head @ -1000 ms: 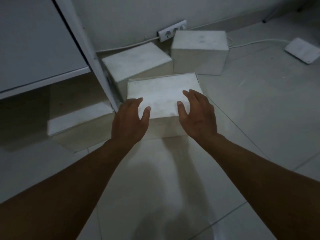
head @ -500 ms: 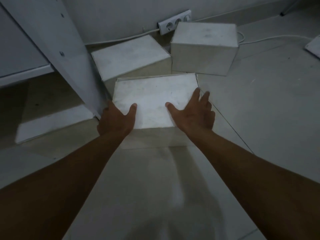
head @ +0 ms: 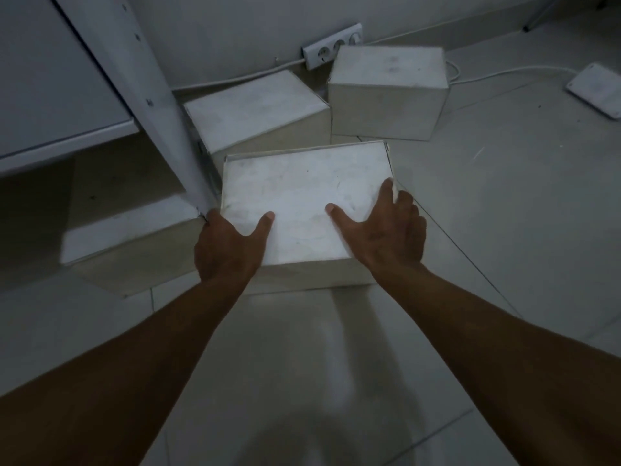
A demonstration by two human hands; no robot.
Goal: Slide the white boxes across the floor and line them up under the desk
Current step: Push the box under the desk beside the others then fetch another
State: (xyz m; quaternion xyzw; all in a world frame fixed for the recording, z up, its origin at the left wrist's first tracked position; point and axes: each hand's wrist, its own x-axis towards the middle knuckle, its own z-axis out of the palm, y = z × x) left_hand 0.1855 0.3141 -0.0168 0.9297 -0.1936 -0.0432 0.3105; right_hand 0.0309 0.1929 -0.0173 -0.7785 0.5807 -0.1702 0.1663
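Note:
A white box [head: 302, 193] sits on the tiled floor right beside the white desk leg [head: 144, 105]. My left hand [head: 228, 247] clasps its near-left corner, thumb on the lid. My right hand [head: 386, 230] clasps its right side, thumb on top and fingers down the side wall. Behind it a second white box [head: 252, 109] lies tilted against the leg, and a third white box [head: 386, 92] stands upright by the wall. A fourth white box [head: 134, 243] sits under the desk, left of the leg, partly in shadow.
A socket strip [head: 332, 45] and white cable [head: 235, 79] run along the wall behind the boxes. A flat white device [head: 598, 92] lies on the floor at the far right. The desk's lower panel [head: 50, 95] overhangs the left side.
Both hands went from hovering at the box's near edge to clasping its sides. The view has shifted, so the box now sits closer to the desk leg.

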